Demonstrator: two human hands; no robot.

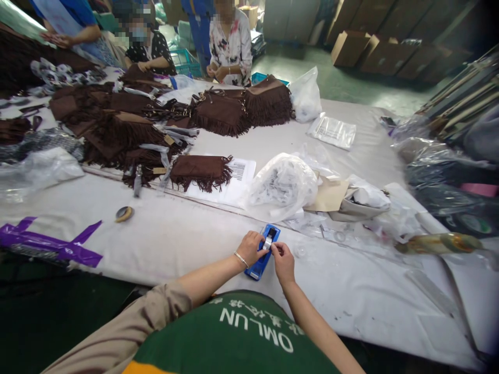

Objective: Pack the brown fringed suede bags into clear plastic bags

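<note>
In the head view, a blue tape dispenser (262, 253) lies on the pale tabletop (187, 239) just in front of the person, its long side running toward the body. The left hand (251, 249) rests over the dispenser's left edge with the fingers curled down onto it, a thin bracelet at the wrist. The right hand (282, 261) sits just beside the dispenser on its right, thumb and forefinger pinched narrow on the clear tape at the roll (267, 243); whether the tape end is lifted cannot be told.

A small tape roll (124, 213) lies well apart to the left, near strips of purple tape (47, 242) stuck along the tabletop's near edge. Beyond the hands, a white plastic bag (281, 186) bulges beside a brown fringed bag (201, 171) that lies on printed paper sheets (239, 174). More brown fringed bags (230, 111) are piled further back, where other people stand at the far side of the tabletop.
</note>
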